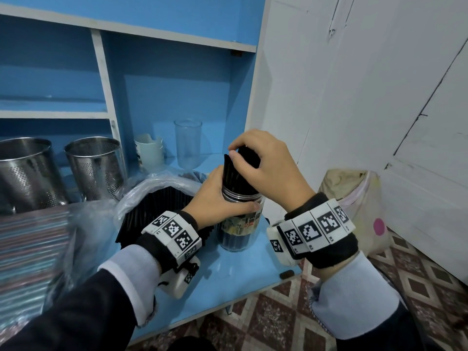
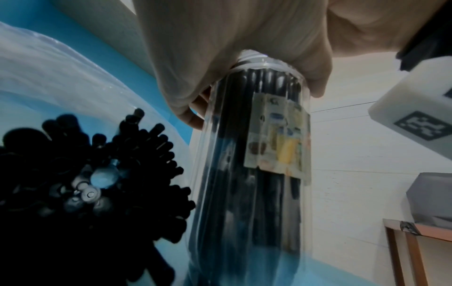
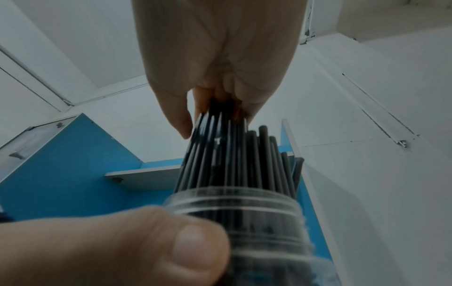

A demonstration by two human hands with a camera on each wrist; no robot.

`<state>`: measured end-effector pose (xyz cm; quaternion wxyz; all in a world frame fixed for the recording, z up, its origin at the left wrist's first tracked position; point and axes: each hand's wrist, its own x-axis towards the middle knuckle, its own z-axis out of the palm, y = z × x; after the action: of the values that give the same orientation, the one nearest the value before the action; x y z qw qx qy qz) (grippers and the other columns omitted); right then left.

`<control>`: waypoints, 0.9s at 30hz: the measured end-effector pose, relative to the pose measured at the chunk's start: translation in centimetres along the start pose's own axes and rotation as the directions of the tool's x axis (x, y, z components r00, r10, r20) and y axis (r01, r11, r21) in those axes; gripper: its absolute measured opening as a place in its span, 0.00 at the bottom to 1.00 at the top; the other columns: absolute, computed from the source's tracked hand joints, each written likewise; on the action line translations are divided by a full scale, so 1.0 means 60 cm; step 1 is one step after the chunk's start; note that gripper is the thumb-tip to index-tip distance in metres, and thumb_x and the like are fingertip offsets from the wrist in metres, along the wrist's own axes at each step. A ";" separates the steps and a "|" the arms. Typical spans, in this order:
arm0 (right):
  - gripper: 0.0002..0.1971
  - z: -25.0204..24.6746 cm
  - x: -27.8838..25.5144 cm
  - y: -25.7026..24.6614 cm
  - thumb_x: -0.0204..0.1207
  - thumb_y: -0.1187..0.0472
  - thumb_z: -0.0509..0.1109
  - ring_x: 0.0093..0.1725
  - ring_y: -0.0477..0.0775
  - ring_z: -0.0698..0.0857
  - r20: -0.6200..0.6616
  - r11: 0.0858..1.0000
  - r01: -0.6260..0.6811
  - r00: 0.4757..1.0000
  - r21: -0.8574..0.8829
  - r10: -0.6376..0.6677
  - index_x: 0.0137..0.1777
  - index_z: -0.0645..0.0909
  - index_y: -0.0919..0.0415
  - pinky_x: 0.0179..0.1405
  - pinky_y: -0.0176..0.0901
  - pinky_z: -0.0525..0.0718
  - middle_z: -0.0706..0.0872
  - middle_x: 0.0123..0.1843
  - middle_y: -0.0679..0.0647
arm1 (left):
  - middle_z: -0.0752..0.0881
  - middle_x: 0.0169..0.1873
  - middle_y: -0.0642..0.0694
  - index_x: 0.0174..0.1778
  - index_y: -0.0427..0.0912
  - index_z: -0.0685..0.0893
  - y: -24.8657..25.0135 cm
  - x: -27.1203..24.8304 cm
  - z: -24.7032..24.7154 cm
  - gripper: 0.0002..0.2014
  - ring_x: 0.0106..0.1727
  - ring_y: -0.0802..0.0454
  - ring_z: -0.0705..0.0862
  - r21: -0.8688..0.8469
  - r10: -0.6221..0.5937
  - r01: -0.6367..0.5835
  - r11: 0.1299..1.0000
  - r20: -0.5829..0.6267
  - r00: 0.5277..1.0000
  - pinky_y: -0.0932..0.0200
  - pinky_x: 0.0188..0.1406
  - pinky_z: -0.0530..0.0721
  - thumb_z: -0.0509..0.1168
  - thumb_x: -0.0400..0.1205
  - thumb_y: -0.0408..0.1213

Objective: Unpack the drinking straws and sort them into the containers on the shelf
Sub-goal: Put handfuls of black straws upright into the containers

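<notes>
Far left, near edge of the blue shelf (image 1: 228, 277): striped straws (image 1: 27, 249) lying in clear wrap, blurred. Behind them, two perforated steel canisters (image 1: 25, 173) (image 1: 95, 165), upright, side by side, contents not visible.

Centre left: open clear plastic bag (image 1: 152, 183) with a bundle of black straws (image 1: 157, 214) lying in it, ends toward the camera. In the left wrist view the ends show as a dark cluster (image 2: 97, 174) just beside the jar.

Behind, in the right-hand compartment: a white cup (image 1: 149, 153) and an empty clear glass (image 1: 188, 143), upright, near each other but apart.

Centre: left hand (image 1: 217, 198) wrapped round the threaded neck of a clear jar (image 1: 239, 229), thumb across the front, fingers curled behind. Jar stands upright on the shelf near its front right corner, with a paper label (image 2: 276, 135) on its side. It is packed with black straws (image 3: 234, 164) that stick up well above the rim.

Above the jar: right hand (image 1: 268, 163), fingertips (image 1: 233, 155) bunched and pinching the top ends of the standing straws. In the right wrist view, thumb and fingers close on the tips of the front group; the ones behind stand free.

Right, on the patterned tile floor: a bag (image 1: 354, 206) against the white wall.
</notes>
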<state>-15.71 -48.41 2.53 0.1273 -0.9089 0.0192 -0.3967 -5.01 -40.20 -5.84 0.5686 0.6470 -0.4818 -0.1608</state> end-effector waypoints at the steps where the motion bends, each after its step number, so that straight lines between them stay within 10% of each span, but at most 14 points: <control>1: 0.06 -0.002 -0.002 0.000 0.79 0.65 0.71 0.53 0.54 0.84 0.016 1.000 -0.004 1.000 0.002 0.004 0.51 0.86 0.66 0.59 0.44 0.77 0.88 0.49 0.55 | 0.82 0.65 0.49 0.72 0.49 0.71 -0.003 -0.001 0.001 0.46 0.67 0.55 0.82 -0.010 -0.005 0.005 1.000 -0.005 1.000 0.44 0.66 0.83 0.83 0.58 0.53; 5: 0.14 -0.009 -0.008 -0.002 0.79 0.68 0.70 0.70 0.52 0.80 -0.013 0.999 -0.006 1.000 0.047 0.007 0.63 0.84 0.67 0.73 0.38 0.73 0.84 0.68 0.57 | 0.83 0.62 0.57 0.70 0.52 0.67 -0.017 -0.009 0.003 0.48 0.63 0.66 0.83 -0.037 -0.048 0.047 0.998 -0.027 0.998 0.49 0.65 0.84 0.84 0.57 0.57; 9: 0.10 -0.004 -0.015 -0.001 0.80 0.70 0.69 0.63 0.53 0.84 0.095 0.997 -0.023 0.995 0.077 0.016 0.58 0.87 0.68 0.68 0.37 0.76 0.88 0.60 0.57 | 0.83 0.61 0.55 0.66 0.50 0.68 -0.020 -0.015 0.003 0.47 0.61 0.65 0.84 -0.042 -0.056 0.054 0.998 -0.038 0.998 0.50 0.64 0.85 0.84 0.56 0.60; 13: 0.17 0.005 -0.023 -0.001 0.83 0.64 0.67 0.77 0.52 0.74 0.183 0.999 -0.048 0.982 0.013 0.045 0.70 0.81 0.64 0.77 0.35 0.65 0.83 0.72 0.56 | 0.82 0.63 0.55 0.70 0.46 0.67 -0.010 -0.021 0.003 0.49 0.63 0.67 0.82 -0.031 -0.020 0.020 0.999 -0.018 1.000 0.62 0.61 0.83 0.82 0.58 0.60; 24: 0.25 0.018 -0.032 -0.012 0.85 0.49 0.62 0.82 0.48 0.66 0.226 0.980 -0.171 0.955 -0.099 0.190 0.80 0.71 0.57 0.82 0.45 0.62 0.71 0.82 0.51 | 0.72 0.73 0.56 0.83 0.48 0.53 -0.012 -0.035 -0.005 0.51 0.71 0.74 0.73 0.007 -0.008 0.007 1.000 0.108 0.994 0.71 0.69 0.75 0.80 0.72 0.30; 27: 0.24 0.021 -0.027 -0.028 0.84 0.52 0.65 0.80 0.50 0.70 0.082 0.989 -0.150 0.985 -0.021 0.151 0.78 0.73 0.60 0.80 0.45 0.66 0.73 0.80 0.54 | 0.65 0.80 0.48 0.86 0.49 0.48 -0.008 -0.040 -0.034 0.51 0.81 0.61 0.64 0.077 -0.058 0.051 0.996 0.095 0.994 0.57 0.79 0.69 0.75 0.74 0.28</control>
<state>-16.03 -46.30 0.96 0.1509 -0.9215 0.0853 -0.3475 -4.45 -37.13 -6.45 0.5156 0.6721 -0.4965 -0.1896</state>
